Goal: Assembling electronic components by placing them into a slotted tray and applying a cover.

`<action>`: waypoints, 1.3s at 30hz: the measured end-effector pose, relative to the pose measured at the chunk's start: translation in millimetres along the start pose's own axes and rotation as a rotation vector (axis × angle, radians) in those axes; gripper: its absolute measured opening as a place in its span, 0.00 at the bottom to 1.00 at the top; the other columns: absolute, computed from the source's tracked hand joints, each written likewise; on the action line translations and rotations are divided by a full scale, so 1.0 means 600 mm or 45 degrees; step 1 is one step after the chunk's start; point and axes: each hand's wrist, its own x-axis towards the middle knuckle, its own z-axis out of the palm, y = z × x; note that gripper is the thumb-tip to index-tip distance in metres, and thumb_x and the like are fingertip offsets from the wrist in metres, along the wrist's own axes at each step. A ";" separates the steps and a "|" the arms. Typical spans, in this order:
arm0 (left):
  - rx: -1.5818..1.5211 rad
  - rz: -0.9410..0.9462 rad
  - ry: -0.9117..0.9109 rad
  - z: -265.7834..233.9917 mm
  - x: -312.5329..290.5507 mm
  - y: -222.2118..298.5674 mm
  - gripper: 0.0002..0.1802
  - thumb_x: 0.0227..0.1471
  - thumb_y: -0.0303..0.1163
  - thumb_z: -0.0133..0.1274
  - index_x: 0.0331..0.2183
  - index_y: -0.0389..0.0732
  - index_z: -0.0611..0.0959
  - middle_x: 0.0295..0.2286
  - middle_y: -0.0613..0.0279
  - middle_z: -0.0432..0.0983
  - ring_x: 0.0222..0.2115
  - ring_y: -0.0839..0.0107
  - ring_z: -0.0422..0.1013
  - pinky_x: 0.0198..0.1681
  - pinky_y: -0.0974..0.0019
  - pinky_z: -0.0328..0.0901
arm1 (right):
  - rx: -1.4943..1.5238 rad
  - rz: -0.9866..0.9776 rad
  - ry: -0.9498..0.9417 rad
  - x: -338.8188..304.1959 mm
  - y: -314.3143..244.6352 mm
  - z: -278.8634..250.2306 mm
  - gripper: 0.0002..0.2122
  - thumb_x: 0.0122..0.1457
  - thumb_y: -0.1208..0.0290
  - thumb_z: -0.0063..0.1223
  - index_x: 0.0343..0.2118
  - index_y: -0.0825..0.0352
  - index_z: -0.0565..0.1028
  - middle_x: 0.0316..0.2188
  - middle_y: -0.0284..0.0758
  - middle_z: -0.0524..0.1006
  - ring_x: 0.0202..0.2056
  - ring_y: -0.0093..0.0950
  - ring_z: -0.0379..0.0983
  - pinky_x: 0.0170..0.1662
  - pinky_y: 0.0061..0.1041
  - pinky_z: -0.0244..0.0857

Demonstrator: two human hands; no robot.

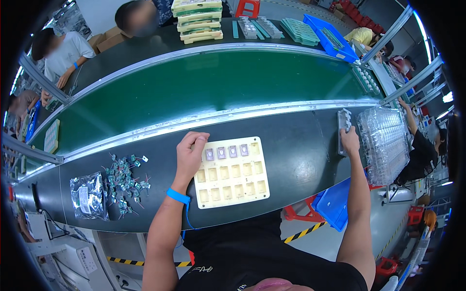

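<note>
Lying toward the left of the dark bench (296, 145), a shiny plastic bag (89, 196) is sitting beside a loose pile of small green boards (124, 182), thin wires poking out everywhere. Next along, the left hand (191, 148) is resting at the upper left corner of a cream tray (230, 186), its fingers bunched together — whether they are pinching anything, one cannot tell. The tray is lying flat right in front of the person, with four small purplish pieces (221, 153) sitting in its top row. It is looking stiff and fairly light, best taken by opposite rims and kept level, since those pieces are probably small enough to be jarred loose. And over to the right — the right hand (349, 142) is apparently clasping the near part of a slim gray strip (343, 119), fingers curling over it. That one is looking rigid, perhaps slick, with a notched far end; its plain long sides are seeming the safer hold. Just beyond, clear plastic trays (383, 140) are standing stacked, likely light and bendy.
</note>
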 end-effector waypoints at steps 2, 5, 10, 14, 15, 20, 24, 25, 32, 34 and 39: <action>0.010 0.021 -0.001 0.001 0.001 0.003 0.11 0.58 0.26 0.50 0.35 0.29 0.83 0.32 0.59 0.78 0.33 0.74 0.73 0.38 0.72 0.66 | -0.003 0.018 -0.005 -0.002 -0.005 -0.005 0.24 0.59 0.50 0.46 0.48 0.67 0.67 0.42 0.56 0.77 0.46 0.54 0.74 0.50 0.48 0.67; 0.008 0.020 0.005 -0.001 -0.002 0.006 0.10 0.57 0.26 0.50 0.35 0.30 0.83 0.32 0.59 0.78 0.33 0.74 0.73 0.39 0.72 0.67 | -0.006 0.004 0.007 -0.009 -0.009 -0.009 0.24 0.59 0.50 0.46 0.48 0.68 0.67 0.42 0.56 0.77 0.46 0.54 0.74 0.50 0.48 0.67; 0.122 0.118 0.109 -0.012 -0.010 0.019 0.09 0.56 0.25 0.51 0.36 0.31 0.83 0.32 0.58 0.78 0.33 0.73 0.74 0.39 0.71 0.67 | 0.004 -0.015 0.006 -0.007 -0.005 -0.003 0.25 0.59 0.50 0.47 0.49 0.68 0.68 0.42 0.56 0.77 0.46 0.54 0.74 0.50 0.47 0.66; 0.340 0.698 0.226 -0.015 -0.019 0.119 0.14 0.46 0.17 0.51 0.36 0.35 0.85 0.34 0.52 0.78 0.33 0.60 0.75 0.35 0.63 0.69 | 0.010 -0.010 0.016 -0.008 -0.006 -0.004 0.26 0.58 0.49 0.47 0.50 0.67 0.68 0.43 0.56 0.77 0.47 0.54 0.74 0.51 0.47 0.66; 0.396 0.897 0.123 -0.010 -0.028 0.163 0.15 0.42 0.18 0.54 0.36 0.36 0.85 0.35 0.53 0.78 0.32 0.60 0.74 0.34 0.62 0.69 | -0.005 -0.007 0.020 -0.004 0.000 -0.003 0.26 0.58 0.49 0.47 0.50 0.67 0.69 0.44 0.56 0.77 0.48 0.54 0.73 0.51 0.47 0.66; 0.237 1.448 -0.222 0.025 -0.107 0.350 0.10 0.42 0.30 0.62 0.31 0.52 0.84 0.34 0.61 0.76 0.29 0.64 0.73 0.25 0.65 0.64 | -0.004 -0.032 0.067 0.013 0.015 0.007 0.30 0.56 0.47 0.46 0.52 0.69 0.68 0.44 0.58 0.76 0.49 0.55 0.72 0.52 0.46 0.65; 0.198 1.304 -0.390 0.010 -0.118 0.410 0.10 0.39 0.30 0.65 0.29 0.41 0.83 0.30 0.61 0.77 0.22 0.68 0.68 0.24 0.71 0.65 | -0.013 -0.053 0.060 0.012 -0.004 0.009 0.30 0.57 0.46 0.45 0.52 0.69 0.69 0.45 0.58 0.76 0.49 0.55 0.72 0.53 0.46 0.65; 0.081 1.339 -0.464 0.013 -0.104 0.406 0.11 0.37 0.28 0.65 0.29 0.39 0.83 0.28 0.61 0.77 0.21 0.68 0.67 0.23 0.71 0.64 | -0.038 -0.035 0.047 0.010 -0.008 0.007 0.30 0.57 0.46 0.45 0.52 0.69 0.69 0.44 0.58 0.76 0.48 0.55 0.72 0.53 0.46 0.65; -0.063 1.381 -0.414 0.034 -0.087 0.397 0.13 0.32 0.27 0.66 0.26 0.38 0.82 0.23 0.62 0.75 0.19 0.70 0.66 0.21 0.71 0.63 | -0.041 -0.075 0.057 0.010 0.016 0.009 0.30 0.57 0.47 0.46 0.53 0.71 0.68 0.44 0.59 0.76 0.48 0.56 0.72 0.53 0.46 0.64; -0.096 1.431 -0.323 0.032 -0.083 0.394 0.12 0.32 0.28 0.65 0.25 0.37 0.81 0.22 0.62 0.73 0.18 0.70 0.66 0.20 0.71 0.62 | -0.079 -0.098 0.073 0.018 0.001 0.024 0.29 0.58 0.47 0.46 0.50 0.70 0.70 0.44 0.58 0.76 0.48 0.55 0.73 0.52 0.47 0.65; -0.199 1.563 -0.154 0.052 -0.067 0.380 0.12 0.34 0.31 0.64 0.22 0.36 0.78 0.19 0.63 0.70 0.16 0.71 0.63 0.17 0.72 0.59 | -0.117 -0.121 0.062 0.058 0.066 0.033 0.28 0.59 0.47 0.44 0.51 0.71 0.69 0.44 0.61 0.75 0.48 0.59 0.71 0.53 0.50 0.63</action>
